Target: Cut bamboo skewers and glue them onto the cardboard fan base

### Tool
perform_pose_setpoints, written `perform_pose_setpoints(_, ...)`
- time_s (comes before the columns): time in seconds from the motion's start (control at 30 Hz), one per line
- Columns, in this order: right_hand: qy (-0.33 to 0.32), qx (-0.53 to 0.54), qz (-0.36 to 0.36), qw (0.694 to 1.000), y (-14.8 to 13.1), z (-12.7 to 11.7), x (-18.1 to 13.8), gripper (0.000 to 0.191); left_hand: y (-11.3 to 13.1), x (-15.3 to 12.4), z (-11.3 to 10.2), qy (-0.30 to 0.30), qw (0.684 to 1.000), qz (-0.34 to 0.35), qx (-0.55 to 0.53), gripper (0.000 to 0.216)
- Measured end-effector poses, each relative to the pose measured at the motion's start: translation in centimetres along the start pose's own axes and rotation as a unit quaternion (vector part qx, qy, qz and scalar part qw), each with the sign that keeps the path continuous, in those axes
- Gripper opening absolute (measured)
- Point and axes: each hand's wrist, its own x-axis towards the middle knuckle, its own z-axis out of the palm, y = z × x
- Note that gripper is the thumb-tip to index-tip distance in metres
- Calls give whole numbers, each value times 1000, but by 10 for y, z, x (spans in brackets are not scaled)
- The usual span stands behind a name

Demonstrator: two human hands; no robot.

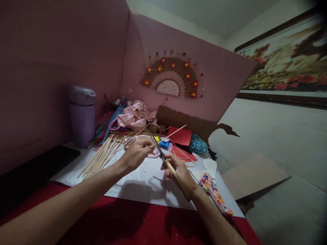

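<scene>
Thumb and fingers of my left hand [139,151] are closed on a thin wooden skewer [173,133], which slants up to the right. My right hand [178,172] is wrapped round a pair of scissors [176,175] with a tan handle. The scissor blades point up and to the left, and they cross the skewer just right of my left fingertips. I cannot tell whether the skewer lies between the blades. Left of my left hand lies a loose bundle of wooden skewers [98,160] on the white sheet [127,185].
A purple tumbler [81,117] stands at the left. Behind my hands lie crumpled pink cloth [136,114], red paper [180,136], blue yarn [198,144] and brown cardboard [184,119]. A flower-patterned fabric piece [216,194] is at the right edge. A half-round flower decoration [167,63] hangs on the pink panel.
</scene>
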Motion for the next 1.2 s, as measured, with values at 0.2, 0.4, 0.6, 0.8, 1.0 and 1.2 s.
perform_pose_setpoints(0.2,12,3,-3,1000,1,1,-1,52,1,-2,0,0,1000,5,19,20)
perform_pose_setpoints(0.4,36,3,7,999,-3,5,-1,49,8,-3,1,11,1000,9,-6,21)
perform_pose_setpoints(0.6,53,8,7,999,-9,7,-2,43,9,-4,-1,17,998,45,35,25)
perform_pose_setpoints(0.8,66,14,19,998,-7,7,-1,44,-2,-5,3,74,988,73,116,28)
perform_pose_setpoints(1.0,72,34,25,996,-1,9,0,45,-12,-8,6,141,947,150,245,23)
perform_pose_setpoints(1.2,70,40,22,996,-3,12,-2,48,-14,-10,2,123,886,207,398,23)
